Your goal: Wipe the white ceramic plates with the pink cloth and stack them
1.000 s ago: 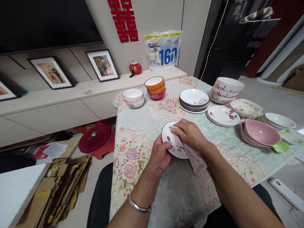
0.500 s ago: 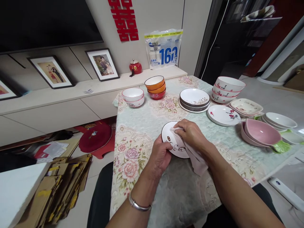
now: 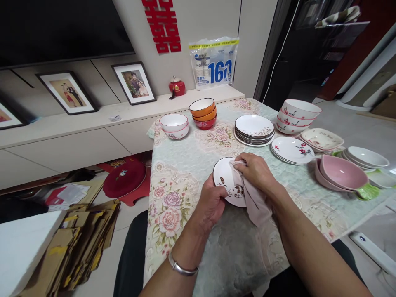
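Observation:
A small white plate [image 3: 224, 175] with a dark rim and brown vine pattern is tilted above the near part of the table. My left hand [image 3: 213, 198] grips its lower left edge, thumb over the face and the other fingers hidden underneath. In my right hand [image 3: 255, 171] is a pale pink cloth [image 3: 257, 205], pinched and pressed on the plate's right side. The cloth drapes down past the plate's lower right edge. Beyond the hands stands a stack of similar brown-patterned plates [image 3: 254, 123].
Around the flowered tablecloth [image 3: 176, 165] stand white bowls [image 3: 173, 123], orange and red bowls [image 3: 202, 111], red-flowered plates [image 3: 292, 149], tall white bowls [image 3: 300, 113] and pink leaf-shaped bowls [image 3: 343, 171]. Flattened cardboard [image 3: 77, 243] and a red stool [image 3: 125, 179] are on the floor at left.
My right hand and the cloth have shifted slightly right across the plate, with the cloth now spread over more of its right side. My left hand and the plate have moved slightly right.

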`<state>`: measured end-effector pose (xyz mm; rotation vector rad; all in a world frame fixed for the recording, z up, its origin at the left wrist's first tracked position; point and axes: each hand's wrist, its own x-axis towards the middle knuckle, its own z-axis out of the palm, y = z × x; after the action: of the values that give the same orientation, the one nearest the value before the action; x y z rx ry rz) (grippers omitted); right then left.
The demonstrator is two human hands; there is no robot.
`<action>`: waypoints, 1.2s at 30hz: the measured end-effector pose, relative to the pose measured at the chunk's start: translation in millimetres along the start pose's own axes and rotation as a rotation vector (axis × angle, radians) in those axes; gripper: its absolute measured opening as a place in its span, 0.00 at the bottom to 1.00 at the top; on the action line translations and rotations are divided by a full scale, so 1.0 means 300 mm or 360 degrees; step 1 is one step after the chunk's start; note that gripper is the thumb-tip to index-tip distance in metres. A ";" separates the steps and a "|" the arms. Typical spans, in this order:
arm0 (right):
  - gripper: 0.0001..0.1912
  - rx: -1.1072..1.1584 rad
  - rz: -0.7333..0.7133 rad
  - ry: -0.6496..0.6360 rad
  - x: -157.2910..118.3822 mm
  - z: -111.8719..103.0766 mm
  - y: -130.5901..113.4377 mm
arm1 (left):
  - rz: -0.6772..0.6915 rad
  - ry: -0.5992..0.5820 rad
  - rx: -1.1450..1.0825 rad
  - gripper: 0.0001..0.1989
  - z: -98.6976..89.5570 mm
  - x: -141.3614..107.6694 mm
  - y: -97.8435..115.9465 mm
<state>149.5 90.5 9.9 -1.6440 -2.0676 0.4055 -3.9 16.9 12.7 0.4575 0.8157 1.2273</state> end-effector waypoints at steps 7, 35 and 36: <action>0.09 0.0075 -0.0197 -0.0001 -0.027 0.008 -0.090 | -0.0007 -0.0049 0.0095 0.33 0.000 -0.007 0.000; 0.05 0.0641 -0.0378 -0.0252 -0.036 0.015 -0.110 | -0.0021 -0.0105 0.0124 0.26 0.001 -0.013 -0.007; 0.05 0.0627 -0.0342 -0.0233 -0.031 0.014 -0.101 | -0.0029 -0.0108 0.0127 0.26 0.002 -0.013 -0.006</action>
<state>123.8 74.3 19.8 -1.1804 -2.0756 0.8188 -2.8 12.8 13.0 0.5529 0.8111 1.1595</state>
